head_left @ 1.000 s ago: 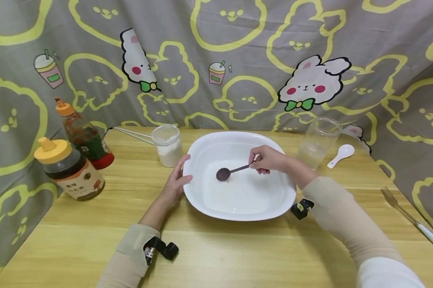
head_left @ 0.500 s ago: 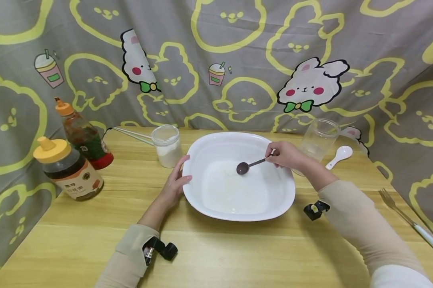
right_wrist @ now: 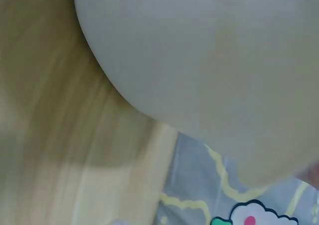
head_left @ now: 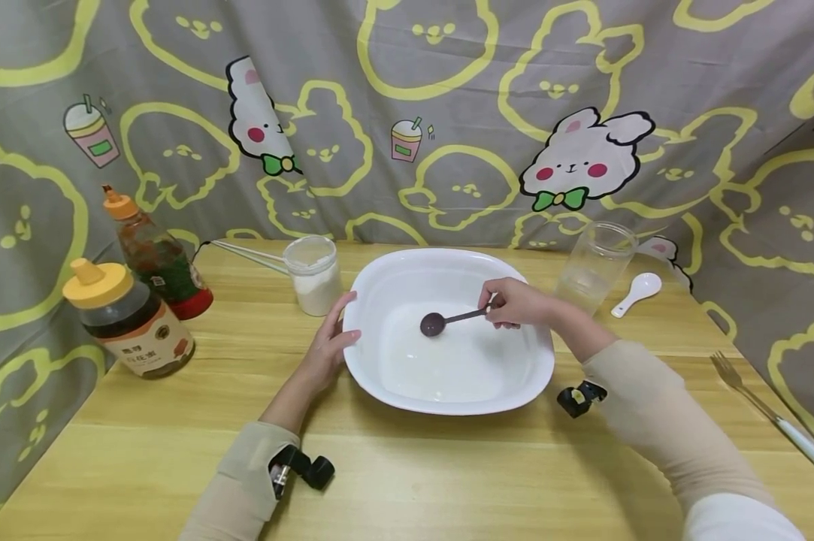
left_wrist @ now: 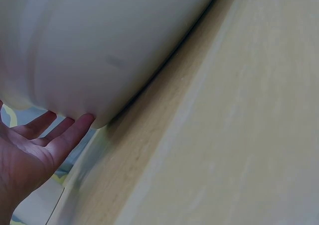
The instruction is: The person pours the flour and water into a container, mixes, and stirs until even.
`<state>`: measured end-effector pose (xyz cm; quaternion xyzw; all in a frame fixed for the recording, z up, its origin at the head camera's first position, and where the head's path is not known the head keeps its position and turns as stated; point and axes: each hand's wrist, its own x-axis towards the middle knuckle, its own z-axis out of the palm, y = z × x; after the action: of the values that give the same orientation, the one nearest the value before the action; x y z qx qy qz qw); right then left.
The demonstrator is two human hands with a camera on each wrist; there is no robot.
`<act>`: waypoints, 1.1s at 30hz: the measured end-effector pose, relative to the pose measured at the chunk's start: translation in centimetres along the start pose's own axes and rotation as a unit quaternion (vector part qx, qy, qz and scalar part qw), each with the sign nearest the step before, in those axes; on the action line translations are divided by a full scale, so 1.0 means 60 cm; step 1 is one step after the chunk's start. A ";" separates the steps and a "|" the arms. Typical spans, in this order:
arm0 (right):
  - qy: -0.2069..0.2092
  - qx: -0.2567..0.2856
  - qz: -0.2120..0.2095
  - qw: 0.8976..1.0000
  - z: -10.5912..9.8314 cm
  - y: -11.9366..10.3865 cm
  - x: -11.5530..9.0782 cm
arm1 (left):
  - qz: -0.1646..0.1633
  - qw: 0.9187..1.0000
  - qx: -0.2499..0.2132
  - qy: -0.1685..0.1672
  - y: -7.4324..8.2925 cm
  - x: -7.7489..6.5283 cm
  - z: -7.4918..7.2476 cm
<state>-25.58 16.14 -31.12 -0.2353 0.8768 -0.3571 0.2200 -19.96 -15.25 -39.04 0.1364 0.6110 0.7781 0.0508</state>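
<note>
A white oval basin [head_left: 373,376] stands on the table. My left hand [head_left: 323,351] holds its left side, thumb at the rim; in the left wrist view the fingertips of the left hand [left_wrist: 37,148] touch its outer wall. My right hand [head_left: 518,302] pinches the handle of a dark brown measuring spoon [head_left: 433,324]. The spoon's round bowl is low inside the basin, over a whitish layer whose kind I cannot tell. The basin's outer wall [right_wrist: 189,60] fills most of the right wrist view and hides nearly all of the right hand.
Left on the table [head_left: 407,481] stand a honey bottle [head_left: 149,342] and a red-capped sauce bottle [head_left: 166,263]. A jar of white powder [head_left: 317,289] is behind the left hand. At right are a clear glass jar [head_left: 606,259], a white spoon [head_left: 640,291] and a fork [head_left: 761,402].
The measuring spoon went right and slightly up inside the basin with my right hand, then came back left toward the middle. My left hand stayed at the rim.
</note>
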 end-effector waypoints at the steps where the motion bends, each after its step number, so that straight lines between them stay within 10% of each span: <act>1: -0.003 -0.005 0.005 1.000 -0.003 -0.001 -0.004 | -0.001 1.000 -0.001 0.000 0.000 0.000 -0.001; 11: 0.056 -0.024 0.024 0.998 -0.008 0.001 0.004 | -0.009 1.000 0.002 -0.001 0.004 0.000 -0.003; 25: -0.057 -0.023 -0.014 0.998 0.004 -0.009 -0.011 | -0.007 1.000 -0.010 0.002 -0.001 -0.001 0.000; 33: 0.001 -0.067 0.020 0.998 -0.028 0.001 -0.029 | -0.007 1.000 -0.009 0.001 -0.001 -0.001 -0.002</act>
<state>-25.15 18.02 -29.71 -0.2316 0.9037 -0.2929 0.2095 -19.96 -15.36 -39.10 0.1304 0.6048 0.7836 0.0569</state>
